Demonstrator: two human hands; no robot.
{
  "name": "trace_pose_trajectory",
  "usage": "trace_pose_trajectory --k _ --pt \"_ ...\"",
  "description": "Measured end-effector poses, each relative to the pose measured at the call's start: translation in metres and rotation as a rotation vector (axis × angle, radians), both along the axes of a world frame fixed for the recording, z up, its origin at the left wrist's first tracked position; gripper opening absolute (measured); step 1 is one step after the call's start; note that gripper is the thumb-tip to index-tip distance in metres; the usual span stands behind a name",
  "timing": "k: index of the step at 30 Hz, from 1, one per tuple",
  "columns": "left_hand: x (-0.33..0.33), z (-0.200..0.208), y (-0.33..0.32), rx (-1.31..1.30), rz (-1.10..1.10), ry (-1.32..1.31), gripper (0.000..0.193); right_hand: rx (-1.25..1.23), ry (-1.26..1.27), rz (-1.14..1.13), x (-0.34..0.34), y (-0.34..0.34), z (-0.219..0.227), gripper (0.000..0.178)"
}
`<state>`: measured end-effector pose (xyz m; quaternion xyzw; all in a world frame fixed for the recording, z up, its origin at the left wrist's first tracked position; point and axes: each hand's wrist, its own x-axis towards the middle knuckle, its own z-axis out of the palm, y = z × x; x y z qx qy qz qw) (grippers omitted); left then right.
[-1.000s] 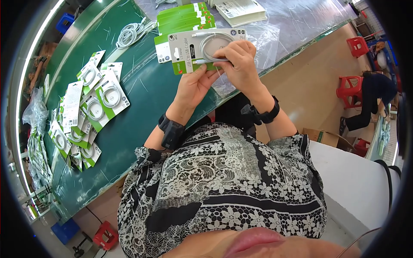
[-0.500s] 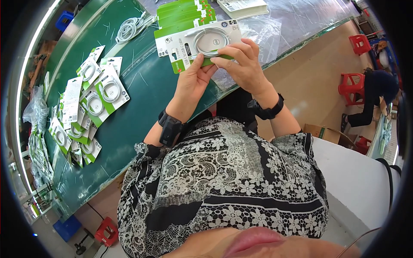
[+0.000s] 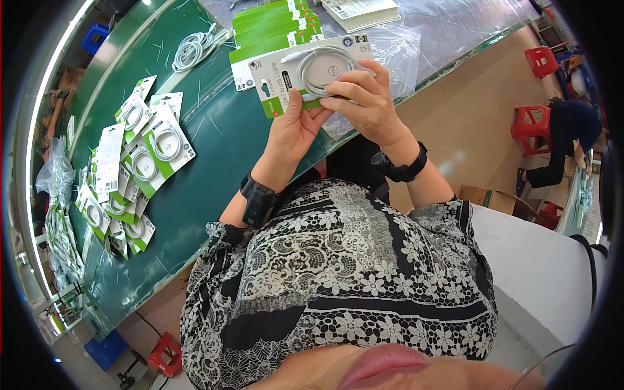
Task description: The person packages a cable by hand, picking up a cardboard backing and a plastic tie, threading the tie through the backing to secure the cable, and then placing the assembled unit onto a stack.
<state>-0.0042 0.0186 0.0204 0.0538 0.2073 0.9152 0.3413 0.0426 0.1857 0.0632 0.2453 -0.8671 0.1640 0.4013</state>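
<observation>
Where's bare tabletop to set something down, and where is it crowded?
The widest bare green tabletop lies between the carded-cable pile and the left hand, save for thin scraps; a smaller patch lies beyond that pile, left of the coiled cable. Around the held pack, fanned cards and clear plastic crowd it.

Part of the left hand (image 3: pixel 292 134) is hidden behind the green-and-white card (image 3: pixel 286 73), and the right hand (image 3: pixel 368 105) covers some of its coiled cable (image 3: pixel 301 71). Packs in the pile (image 3: pixel 144 162) overlap — too much to count. The top edge cuts off the white stack (image 3: pixel 365 15). The co-worker (image 3: pixel 576 123) is small and blurred — finer details cannot be told.
</observation>
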Motion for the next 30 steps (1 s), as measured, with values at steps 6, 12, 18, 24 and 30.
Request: trace_pose_trajectory --k 6,12,18,24,30 --pt "0.003 -0.002 0.002 -0.056 0.067 0.047 0.045 -0.134 -0.014 0.084 -0.003 0.005 -0.011 0.015" --pt "-0.001 -0.007 -0.003 -0.021 0.049 0.127 0.038 -0.026 -0.057 -0.038 0.001 -0.003 -0.006 0.017" --pt "0.003 -0.005 -0.003 -0.155 0.095 0.152 0.032 -0.006 -0.051 -0.078 0.001 -0.009 -0.003 0.016" --pt "0.008 0.001 -0.001 -0.180 0.135 0.069 0.031 0.037 -0.107 -0.036 0.002 -0.004 -0.005 0.015" --pt "0.005 0.006 -0.002 -0.175 0.061 -0.044 0.030 0.034 -0.029 -0.097 0.007 -0.010 -0.012 0.014"
